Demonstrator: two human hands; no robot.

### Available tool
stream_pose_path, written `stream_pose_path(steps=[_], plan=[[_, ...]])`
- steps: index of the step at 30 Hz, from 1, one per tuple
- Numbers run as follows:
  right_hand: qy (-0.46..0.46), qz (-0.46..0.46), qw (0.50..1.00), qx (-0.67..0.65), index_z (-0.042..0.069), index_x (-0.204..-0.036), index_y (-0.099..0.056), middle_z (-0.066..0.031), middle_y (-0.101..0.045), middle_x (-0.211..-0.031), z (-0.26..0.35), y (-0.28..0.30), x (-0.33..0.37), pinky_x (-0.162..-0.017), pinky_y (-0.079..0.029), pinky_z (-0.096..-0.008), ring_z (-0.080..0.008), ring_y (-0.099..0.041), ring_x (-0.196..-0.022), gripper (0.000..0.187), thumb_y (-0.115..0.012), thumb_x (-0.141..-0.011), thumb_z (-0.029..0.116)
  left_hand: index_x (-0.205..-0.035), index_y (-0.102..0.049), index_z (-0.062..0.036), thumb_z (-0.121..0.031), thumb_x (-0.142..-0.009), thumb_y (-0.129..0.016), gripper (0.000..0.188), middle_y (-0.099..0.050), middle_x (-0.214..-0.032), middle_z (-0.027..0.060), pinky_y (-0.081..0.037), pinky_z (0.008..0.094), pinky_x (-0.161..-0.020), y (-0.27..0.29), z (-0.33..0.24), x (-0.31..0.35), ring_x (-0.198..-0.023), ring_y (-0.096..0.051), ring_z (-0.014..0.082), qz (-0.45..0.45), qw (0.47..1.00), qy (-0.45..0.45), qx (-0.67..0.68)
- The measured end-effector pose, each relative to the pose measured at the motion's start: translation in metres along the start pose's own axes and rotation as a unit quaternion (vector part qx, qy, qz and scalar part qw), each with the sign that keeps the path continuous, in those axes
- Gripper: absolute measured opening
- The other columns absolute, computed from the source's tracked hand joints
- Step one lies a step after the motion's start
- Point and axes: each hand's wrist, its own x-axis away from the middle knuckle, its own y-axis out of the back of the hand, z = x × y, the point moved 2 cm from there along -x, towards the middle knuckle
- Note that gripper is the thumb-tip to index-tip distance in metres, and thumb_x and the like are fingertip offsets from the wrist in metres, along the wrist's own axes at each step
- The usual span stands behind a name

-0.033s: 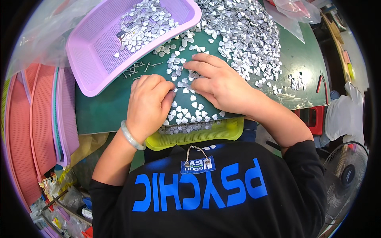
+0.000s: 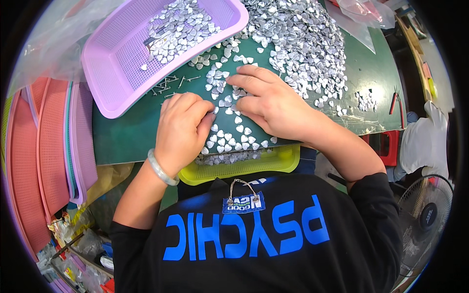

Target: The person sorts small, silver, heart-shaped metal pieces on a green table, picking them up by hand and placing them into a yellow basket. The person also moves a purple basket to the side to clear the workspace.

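My right hand [image 2: 273, 105] lies over the green table with its fingers spread, the tips touching loose silver heart-shaped pieces [image 2: 229, 139]. Beside it, my left hand [image 2: 183, 122] is closed, its thumb and fingers curled together. A silver heart shows at those fingertips, but what they pinch is mostly hidden. More hearts are scattered between the hands and down to the table's near edge. Just below that edge sits a lime-green basket [image 2: 239, 172] with hearts in it.
A large heap of hearts [image 2: 308, 44] covers the far right. At the far left stands a purple basket [image 2: 107, 93] partly filled with them, small metal pins [image 2: 168, 84] beside it. Red-handled pliers [image 2: 396, 107] lie right. Stacked pink baskets [image 2: 36, 166] stand left, a fan [image 2: 427, 217] lower right.
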Motion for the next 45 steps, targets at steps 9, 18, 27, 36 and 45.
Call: stream_pose_path(steps=[9,18,27,36,45], plan=[[-0.006,0.008,1.0,-0.021,0.003,-0.086,-0.067,-0.0135,-0.058,-0.131,0.004,0.001,0.002,-0.105,-0.043,-0.0454,-0.0357,-0.048,-0.128,0.012,-0.072,-0.077,0.007,-0.089,-0.068,-0.0057,-0.006,-0.08,-0.07,0.009,-0.059,-0.084,0.0072,-0.044,0.04,-0.075,0.0,0.006,0.005,-0.082,-0.057,0.0291,0.005,1.0,0.013,0.02],[-0.023,-0.043,0.999,-0.011,0.0,-0.081,-0.07,-0.0137,-0.062,-0.122,0.003,-0.009,-0.008,-0.103,-0.041,-0.0451,-0.0328,-0.05,-0.123,0.011,-0.069,-0.077,0.011,-0.092,-0.069,-0.0011,0.0,-0.083,-0.064,0.01,-0.06,-0.082,0.0109,-0.048,0.0393,-0.07,0.006,0.009,0.009,-0.077,-0.058,0.0309,-0.003,0.997,0.061,0.048],[-0.055,-0.031,0.998,0.011,-0.001,-0.076,-0.062,-0.0135,-0.058,-0.128,0.001,-0.01,-0.014,-0.102,-0.044,-0.0446,-0.0381,-0.047,-0.124,0.008,-0.068,-0.081,0.003,-0.098,-0.07,0.0017,0.006,-0.08,-0.06,0.021,-0.06,-0.085,0.0127,-0.05,0.04,-0.073,0.011,0.013,0.013,-0.081,-0.06,0.0326,-0.01,0.995,0.077,0.059],[-0.074,-0.059,0.995,-0.025,-0.001,-0.084,-0.068,-0.015,-0.059,-0.125,-0.001,-0.002,-0.002,-0.102,-0.042,-0.0473,-0.0364,-0.049,-0.123,0.011,-0.064,-0.075,0.0,-0.098,-0.07,0.0003,0.007,-0.079,-0.058,0.024,-0.06,-0.089,0.0125,-0.049,0.0407,-0.075,0.011,0.009,0.016,-0.083,-0.059,0.0332,-0.013,0.998,0.055,0.039],[-0.053,-0.014,0.998,-0.011,0.003,-0.095,-0.069,-0.0137,-0.054,-0.135,0.012,0.006,0.015,-0.103,-0.043,-0.0474,-0.0397,-0.045,-0.128,0.024,-0.063,-0.073,-0.006,-0.099,-0.071,-0.0032,0.009,-0.074,-0.057,0.031,-0.058,-0.09,0.0103,-0.047,0.0398,-0.077,0.007,0.002,0.016,-0.083,-0.056,0.0311,0.008,0.999,0.031,0.041]])
